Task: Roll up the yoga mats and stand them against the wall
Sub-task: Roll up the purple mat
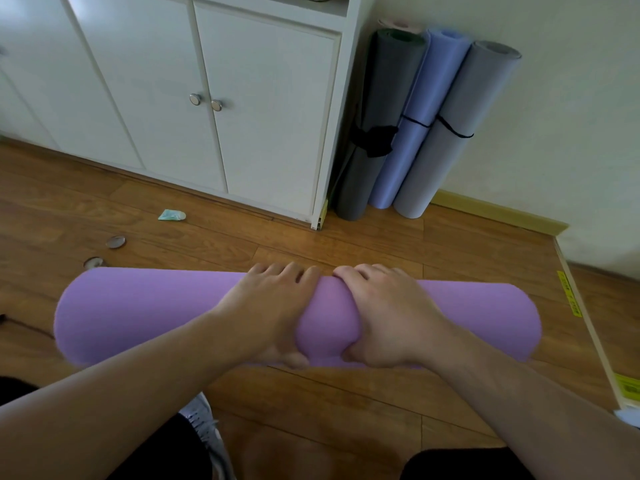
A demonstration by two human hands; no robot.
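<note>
Gripping the rolled purple mat (138, 313) mid-length, both hands' fingers (294, 273) curl over it — bare floor (346, 244) ahead.

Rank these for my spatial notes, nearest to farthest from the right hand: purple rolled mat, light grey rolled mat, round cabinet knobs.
1. Purple rolled mat: gripped by the right hand.
2. Light grey rolled mat: standing ahead, against the wall.
3. Round cabinet knobs: far left, ahead.

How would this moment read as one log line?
purple mat: rolled, on floor | left hand, right hand: gripping its middle | next: stand by wall
</note>
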